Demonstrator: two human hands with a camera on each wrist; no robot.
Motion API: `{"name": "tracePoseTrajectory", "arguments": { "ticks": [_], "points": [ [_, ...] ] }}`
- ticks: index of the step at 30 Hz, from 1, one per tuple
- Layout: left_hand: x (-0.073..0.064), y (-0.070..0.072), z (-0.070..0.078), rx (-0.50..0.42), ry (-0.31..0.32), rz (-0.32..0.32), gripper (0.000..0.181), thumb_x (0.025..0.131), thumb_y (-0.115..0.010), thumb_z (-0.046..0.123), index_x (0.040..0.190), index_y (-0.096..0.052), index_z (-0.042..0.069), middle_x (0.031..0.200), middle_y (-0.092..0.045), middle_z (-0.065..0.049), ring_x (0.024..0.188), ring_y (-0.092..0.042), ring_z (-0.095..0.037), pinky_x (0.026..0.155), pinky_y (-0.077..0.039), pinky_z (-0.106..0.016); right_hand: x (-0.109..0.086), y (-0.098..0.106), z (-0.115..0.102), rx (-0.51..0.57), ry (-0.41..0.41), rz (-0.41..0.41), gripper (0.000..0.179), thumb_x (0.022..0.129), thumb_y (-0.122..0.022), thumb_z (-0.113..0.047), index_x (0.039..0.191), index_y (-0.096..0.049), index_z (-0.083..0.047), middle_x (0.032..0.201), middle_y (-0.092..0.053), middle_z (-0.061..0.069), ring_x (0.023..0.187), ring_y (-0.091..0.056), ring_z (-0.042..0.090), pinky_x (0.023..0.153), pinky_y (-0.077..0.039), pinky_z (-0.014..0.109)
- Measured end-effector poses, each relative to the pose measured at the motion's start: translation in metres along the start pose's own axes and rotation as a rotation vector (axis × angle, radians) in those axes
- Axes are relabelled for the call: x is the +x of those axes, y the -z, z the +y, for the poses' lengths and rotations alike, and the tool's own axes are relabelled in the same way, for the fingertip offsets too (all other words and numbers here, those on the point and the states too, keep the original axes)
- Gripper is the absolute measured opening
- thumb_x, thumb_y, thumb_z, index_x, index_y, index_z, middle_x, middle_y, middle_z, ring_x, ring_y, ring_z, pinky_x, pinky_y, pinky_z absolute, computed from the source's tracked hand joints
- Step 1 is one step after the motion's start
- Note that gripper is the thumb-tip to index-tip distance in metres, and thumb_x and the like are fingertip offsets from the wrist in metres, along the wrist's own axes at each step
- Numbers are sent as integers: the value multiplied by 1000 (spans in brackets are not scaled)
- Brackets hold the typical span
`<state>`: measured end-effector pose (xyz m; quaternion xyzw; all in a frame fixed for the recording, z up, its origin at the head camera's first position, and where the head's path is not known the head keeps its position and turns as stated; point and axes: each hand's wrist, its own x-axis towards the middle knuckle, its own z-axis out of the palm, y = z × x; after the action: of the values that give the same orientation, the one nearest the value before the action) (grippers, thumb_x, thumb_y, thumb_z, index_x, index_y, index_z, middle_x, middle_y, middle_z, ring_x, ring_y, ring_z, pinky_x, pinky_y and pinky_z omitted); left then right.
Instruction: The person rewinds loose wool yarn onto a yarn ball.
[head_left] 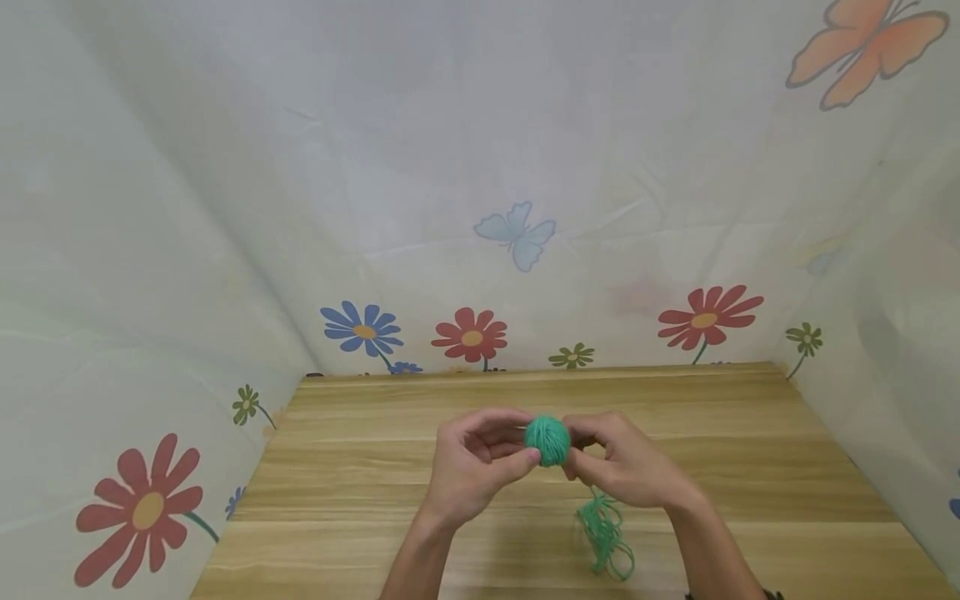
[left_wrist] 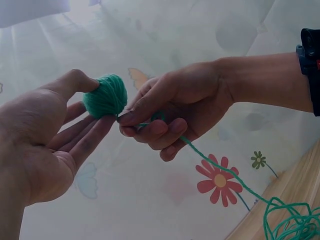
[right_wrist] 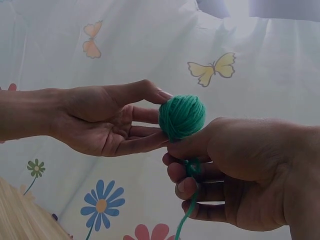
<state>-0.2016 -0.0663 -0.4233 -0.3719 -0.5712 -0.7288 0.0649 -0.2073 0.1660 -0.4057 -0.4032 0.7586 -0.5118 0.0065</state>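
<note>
A small green yarn ball (head_left: pixel 548 441) is held above the table between the thumb and fingers of my left hand (head_left: pixel 476 467). Close against its right side, my right hand (head_left: pixel 626 462) pinches the yarn strand between thumb and forefinger. In the right wrist view a small loop of yarn (right_wrist: pixel 192 167) hangs at the right fingers. From there the strand (left_wrist: pixel 225 169) runs down to a loose tangle of green yarn (head_left: pixel 602 533) lying on the table below the right hand.
The wood-grain table (head_left: pixel 345 467) spreads under both hands. Pale curtains printed with flowers and butterflies (head_left: pixel 516 236) stand around its back and sides. A dark band (left_wrist: pixel 310 65) sits on the right wrist.
</note>
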Motion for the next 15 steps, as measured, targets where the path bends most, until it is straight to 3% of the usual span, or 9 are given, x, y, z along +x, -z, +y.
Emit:
{"name": "tracePoseTrajectory", "arguments": {
  "ticks": [3, 9, 15],
  "points": [
    [0, 0, 1, -6, -11, -30, 33, 85, -73, -15, 117, -66, -17, 109, -69, -34, 96, -71, -35, 78, -62, -52, 0, -1, -1, -6, -37, 32, 22, 102, -60, 0, 97, -72, -18, 77, -67, -1, 65, -61, 14, 51, -58, 27],
    [0, -2, 1, 37, -39, -73, 31, 85, -75, -12, 116, -69, -15, 108, -72, -32, 95, -73, -33, 76, -64, -52, 0, -1, 0, -22, -62, 126, 15, 104, -61, -6, 100, -72, -15, 89, -72, -2, 81, -67, 17, 68, -60, 32],
    [0, -3, 4, 116, -27, -75, 31, 83, -76, -13, 113, -71, -15, 108, -74, -29, 93, -74, -31, 76, -65, -49, -1, -1, 0, -1, -70, 226, 15, 105, -59, -5, 99, -69, -13, 81, -63, 1, 67, -57, 15, 55, -55, 28]
  ]
}}
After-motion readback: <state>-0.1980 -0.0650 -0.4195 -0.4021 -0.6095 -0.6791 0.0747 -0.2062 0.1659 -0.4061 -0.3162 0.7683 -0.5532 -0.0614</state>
